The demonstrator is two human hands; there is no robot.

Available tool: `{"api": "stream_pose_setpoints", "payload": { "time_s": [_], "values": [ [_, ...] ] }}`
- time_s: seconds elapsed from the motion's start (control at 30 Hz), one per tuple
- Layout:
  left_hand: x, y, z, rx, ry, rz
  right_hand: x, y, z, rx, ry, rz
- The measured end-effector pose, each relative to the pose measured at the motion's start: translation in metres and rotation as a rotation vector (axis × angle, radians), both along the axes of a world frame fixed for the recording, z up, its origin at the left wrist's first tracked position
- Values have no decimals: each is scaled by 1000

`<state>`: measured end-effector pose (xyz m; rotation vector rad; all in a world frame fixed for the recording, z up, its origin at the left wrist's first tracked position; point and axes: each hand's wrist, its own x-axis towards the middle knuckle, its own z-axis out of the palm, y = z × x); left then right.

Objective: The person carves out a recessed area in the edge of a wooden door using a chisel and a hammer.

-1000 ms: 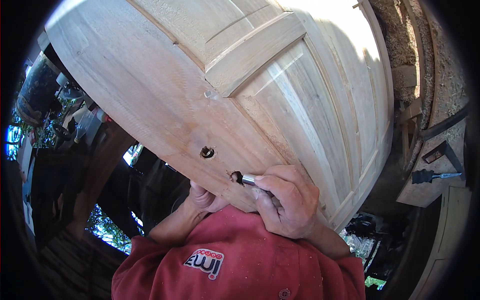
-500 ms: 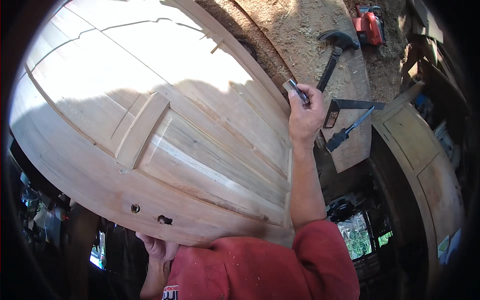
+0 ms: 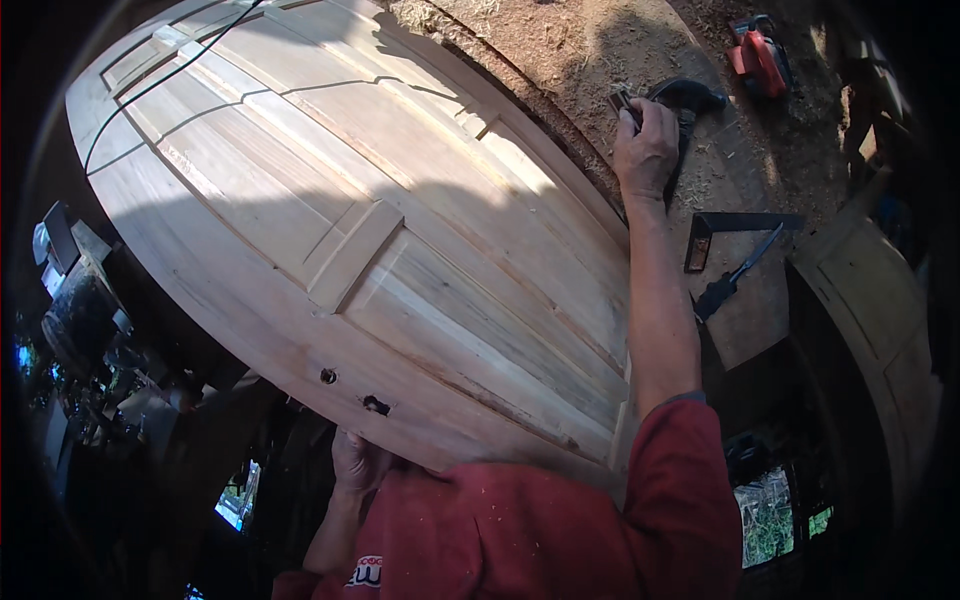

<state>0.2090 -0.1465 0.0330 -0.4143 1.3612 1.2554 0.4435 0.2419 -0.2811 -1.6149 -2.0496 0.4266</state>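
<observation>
A wooden panel door lies in front of me, with a round hole and a keyhole-shaped hole near its close edge. My left hand is at that edge, just below the holes; its fingers are mostly hidden. My right hand reaches past the door's right side, closed on a small metal piece, its exact kind unclear. Right beside this hand, partly behind it, lies a claw hammer with a dark handle.
A try square and a chisel lie on the board at right. Farther back sits a red power tool among wood shavings. Another panelled door stands at the far right. A dark cable crosses the door.
My right hand has moved away from me, up to the hammer's head, still holding the small metal piece. The view has shifted, showing more of the door's far end. My left hand stays at the edge.
</observation>
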Motion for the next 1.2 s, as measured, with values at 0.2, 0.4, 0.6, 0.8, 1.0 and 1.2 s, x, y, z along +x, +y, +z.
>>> {"api": "stream_pose_setpoints", "payload": {
  "time_s": [0.2, 0.4, 0.6, 0.8, 1.0, 1.2],
  "values": [
    [1, 7, 2, -48, -36, 84, 101, -38, 31, -51, -256, -366],
    [2, 18, 8, -55, -138, 164, 278, -96, -10, -448, -447, -891],
    [4, 19, 15, -179, -186, 279, 409, -110, -45, -534, -581, -518],
    [21, 25, 18, -263, 11, 268, 279, -105, 45, -520, 169, -645],
    [8, 34, 33, -98, 1014, -418, 100, -127, 152, -1214, 472, 253],
    [48, 136, 29, 442, 1208, -1524, -38, -132, 177, -1237, 454, 1179]
  ]
}}
